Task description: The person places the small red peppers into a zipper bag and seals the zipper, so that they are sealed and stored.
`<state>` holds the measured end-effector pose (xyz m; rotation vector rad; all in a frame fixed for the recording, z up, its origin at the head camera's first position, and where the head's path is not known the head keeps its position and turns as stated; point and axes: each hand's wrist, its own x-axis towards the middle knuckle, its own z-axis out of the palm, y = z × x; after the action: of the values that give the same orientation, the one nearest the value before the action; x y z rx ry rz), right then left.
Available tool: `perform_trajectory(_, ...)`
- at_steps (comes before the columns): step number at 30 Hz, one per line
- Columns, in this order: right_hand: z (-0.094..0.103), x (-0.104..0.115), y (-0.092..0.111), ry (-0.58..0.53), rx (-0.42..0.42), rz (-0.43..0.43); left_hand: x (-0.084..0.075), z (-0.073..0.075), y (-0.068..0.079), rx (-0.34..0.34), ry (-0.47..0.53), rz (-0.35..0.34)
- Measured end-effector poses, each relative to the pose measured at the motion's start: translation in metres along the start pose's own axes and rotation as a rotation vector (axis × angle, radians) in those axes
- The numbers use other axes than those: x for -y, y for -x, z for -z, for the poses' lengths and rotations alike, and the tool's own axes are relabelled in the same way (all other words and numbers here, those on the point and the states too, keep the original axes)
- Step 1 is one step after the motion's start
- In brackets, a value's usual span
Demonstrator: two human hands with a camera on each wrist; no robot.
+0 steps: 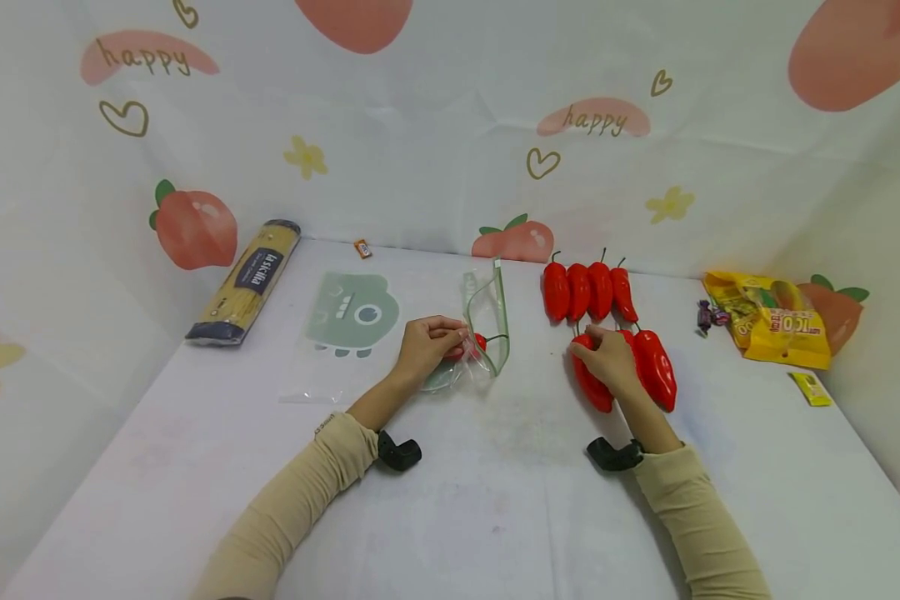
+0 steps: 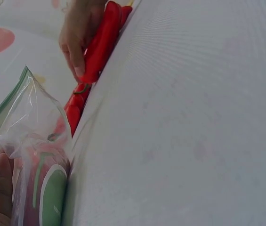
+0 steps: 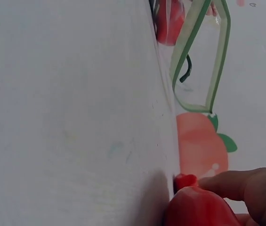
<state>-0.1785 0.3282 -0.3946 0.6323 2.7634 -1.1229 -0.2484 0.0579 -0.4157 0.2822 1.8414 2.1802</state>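
My left hand pinches the side of a clear zip bag with a green seal. The bag's mouth gapes towards the right, and a red pepper lies inside with its stem poking out at the opening. In the left wrist view, the bag's green print shows near my fingers. My right hand grips a large red pepper near its stem end. Beside that hand lies another large red pepper, with one more partly hidden behind the hand. Several smaller red peppers stand in a row behind.
A flat bag with a green monster print lies left of my left hand. Farther left is a pack of spaghetti; a small orange sweet lies at the back. On the right are a yellow snack bag, purple sweets and a yellow sachet.
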Motion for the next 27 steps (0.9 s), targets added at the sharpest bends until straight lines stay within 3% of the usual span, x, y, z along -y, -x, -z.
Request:
perform_trajectory(9, 0.003, 0.006, 0.006, -0.108, 0.034, -0.006, 0.001, 0.000, 0.001, 0.001, -0.006, 0.009)
perform_trajectory(12, 0.008, 0.012, 0.007, -0.351, 0.061, -0.034, 0.000, 0.002, 0.001, 0.002, -0.013, 0.001)
perform_trajectory(16, 0.012, 0.025, 0.003, -0.874, 0.099, -0.077, 0.000, 0.004, 0.000, -0.018, -0.012, -0.005)
perform_trajectory(18, 0.010, 0.033, -0.001, -1.061, 0.105, -0.079, 0.000, 0.004, 0.000, -0.024, -0.010, -0.006)
perform_trajectory(25, -0.003, 0.054, -0.018, -1.403, -0.030, -0.089, 0.001, 0.003, 0.000, -0.005, -0.037, 0.000)
perform_trajectory(27, -0.008, 0.058, -0.022, -1.405, -0.094, -0.117, 0.002, 0.002, 0.000, 0.000, -0.033, 0.003)
